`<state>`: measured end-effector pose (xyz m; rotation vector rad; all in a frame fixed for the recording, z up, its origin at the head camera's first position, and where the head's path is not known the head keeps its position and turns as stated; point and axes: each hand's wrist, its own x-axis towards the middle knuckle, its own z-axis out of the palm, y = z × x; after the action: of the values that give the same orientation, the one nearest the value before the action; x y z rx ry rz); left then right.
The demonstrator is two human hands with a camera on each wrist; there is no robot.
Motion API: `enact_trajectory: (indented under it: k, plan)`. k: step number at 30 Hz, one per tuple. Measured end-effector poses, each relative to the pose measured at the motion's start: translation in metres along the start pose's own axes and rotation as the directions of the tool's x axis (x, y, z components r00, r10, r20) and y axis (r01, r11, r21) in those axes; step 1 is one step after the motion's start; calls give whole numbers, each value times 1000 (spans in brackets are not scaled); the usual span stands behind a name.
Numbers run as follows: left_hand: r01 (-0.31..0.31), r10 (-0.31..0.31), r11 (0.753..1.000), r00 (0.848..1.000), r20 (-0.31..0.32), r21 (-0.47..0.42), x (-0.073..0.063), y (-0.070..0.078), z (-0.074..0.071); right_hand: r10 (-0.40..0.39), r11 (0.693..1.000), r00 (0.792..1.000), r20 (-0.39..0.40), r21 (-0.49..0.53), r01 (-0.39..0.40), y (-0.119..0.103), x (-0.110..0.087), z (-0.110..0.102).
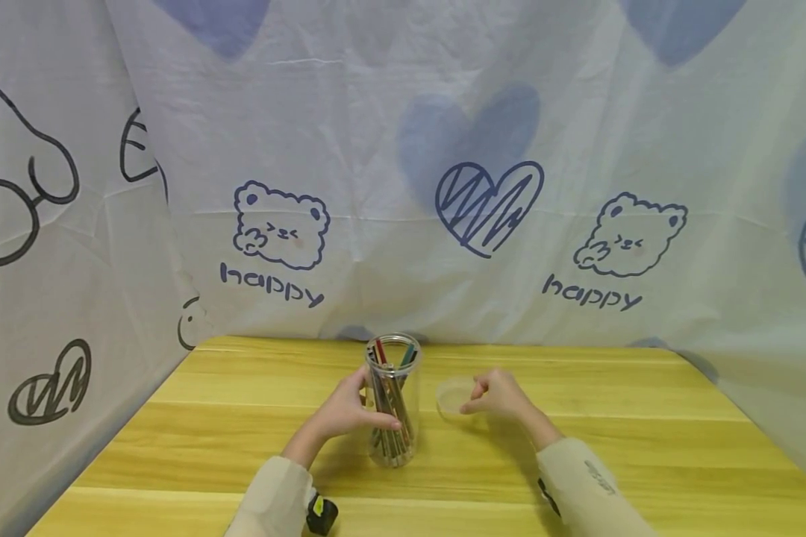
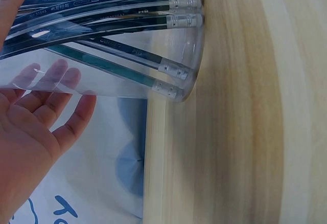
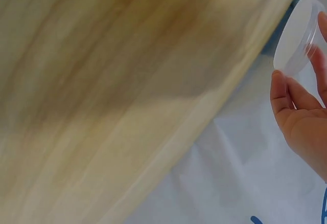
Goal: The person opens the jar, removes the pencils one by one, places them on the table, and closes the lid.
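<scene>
A tall clear plastic jar [image 1: 412,406] stands upright on the table, filled with several pencils [image 1: 389,421], mostly dark, with silver ends at the bottom. My left hand [image 1: 341,412] holds the jar from its left side, thumb across the front and fingers around the back. The left wrist view shows dark and green pencils [image 2: 117,68] through the wall. To the right of the jar, my right hand [image 1: 501,395] pinches a round, translucent lid [image 1: 450,397] by its edge. In the right wrist view the lid [image 3: 294,37] is tilted, apart from the jar. The jar's top is uncovered.
The yellow wood-grain table [image 1: 645,425] extends to both sides of the hands. Behind it hangs a white cloth [image 1: 376,283] printed with hearts, bears and lettering; another stretch of cloth [image 1: 107,261] borders the left side.
</scene>
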<state>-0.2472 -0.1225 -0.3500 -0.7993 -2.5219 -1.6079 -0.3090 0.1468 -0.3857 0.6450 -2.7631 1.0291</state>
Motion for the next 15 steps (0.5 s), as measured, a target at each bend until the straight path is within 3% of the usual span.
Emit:
enact_trajectory:
  k: [6,15]
  plan:
    - [4,-4,1000,1000,-2,-1,-1,1,-1,35,998,998,46,45,-37,6,1,6]
    - [11,-10,1000,1000,3,-5,-1,1,-1,51,999,997,62,-13,-50,12,5,13]
